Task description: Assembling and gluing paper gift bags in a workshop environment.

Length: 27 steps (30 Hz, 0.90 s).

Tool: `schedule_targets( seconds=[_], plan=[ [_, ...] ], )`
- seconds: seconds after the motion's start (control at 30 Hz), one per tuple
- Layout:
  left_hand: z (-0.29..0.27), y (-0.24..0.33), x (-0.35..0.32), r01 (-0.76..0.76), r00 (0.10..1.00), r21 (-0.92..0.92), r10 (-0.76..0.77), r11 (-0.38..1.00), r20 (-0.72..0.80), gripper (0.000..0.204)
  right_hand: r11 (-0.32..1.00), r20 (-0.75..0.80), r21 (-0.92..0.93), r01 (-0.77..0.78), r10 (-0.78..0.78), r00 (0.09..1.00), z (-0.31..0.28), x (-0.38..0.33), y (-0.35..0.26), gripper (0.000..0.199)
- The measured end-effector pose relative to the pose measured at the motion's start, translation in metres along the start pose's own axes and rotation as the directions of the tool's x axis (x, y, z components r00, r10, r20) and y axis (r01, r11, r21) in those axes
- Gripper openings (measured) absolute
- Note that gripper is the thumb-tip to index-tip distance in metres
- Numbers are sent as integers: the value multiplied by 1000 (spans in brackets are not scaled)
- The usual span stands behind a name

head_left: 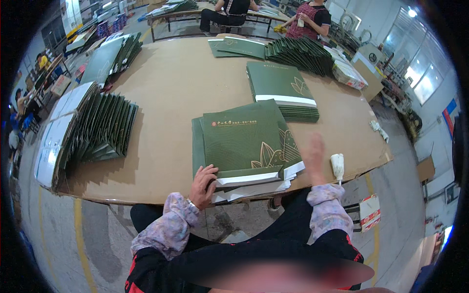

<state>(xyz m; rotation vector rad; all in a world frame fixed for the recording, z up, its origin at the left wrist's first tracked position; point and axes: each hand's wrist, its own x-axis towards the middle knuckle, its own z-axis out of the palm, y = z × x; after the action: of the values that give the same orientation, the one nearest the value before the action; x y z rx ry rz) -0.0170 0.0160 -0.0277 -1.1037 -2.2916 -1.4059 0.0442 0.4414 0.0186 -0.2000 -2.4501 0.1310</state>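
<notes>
i see my left hand [202,185] resting at the near edge of the brown table [176,88], fingers curled down onto the lower left corner of the stack of green folders [244,146] and gripping the white edges there. that stack sits right in front of me, its bottom overhanging the table edge slightly. my right hand [315,158] is raised flat and open just beside the stack's right side, blurred, holding nothing. a small white brush [337,166] stands near it at the table edge.

further back on the table lies a second green stack [283,90], and beyond it a fanned row of green folders [300,53]. to my left another fanned row [100,129] leans against white-backed sheets [58,132]. the table top is plain brown board, worn at the near edge. the floor is grey concrete with a yellow line [78,234]. two people [273,14] work at a far table, and bright windows [420,73] fill the right wall.
</notes>
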Motion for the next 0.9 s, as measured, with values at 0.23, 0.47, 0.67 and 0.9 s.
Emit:
schedule_targets(
  seconds=[0.23,0.47,0.67,0.9],
  plan=[
    [-6,-15,-1,-31,997,-168,43,985,66,18,761,188,-363,-538,625,758,-38,-61,171,82],
    [-11,-27,-3,72,997,-99,-75,992,-25,19,716,263,-400,-572,688,676,-36,-53,166,92],
    [-7,-27,11,130,991,-38,-131,991,-35,14,704,348,-495,-510,698,626,-48,-42,169,101],
    [-8,-24,15,-18,999,39,20,999,-46,10,765,185,-435,-476,593,784,-92,16,157,106]
  ],
)
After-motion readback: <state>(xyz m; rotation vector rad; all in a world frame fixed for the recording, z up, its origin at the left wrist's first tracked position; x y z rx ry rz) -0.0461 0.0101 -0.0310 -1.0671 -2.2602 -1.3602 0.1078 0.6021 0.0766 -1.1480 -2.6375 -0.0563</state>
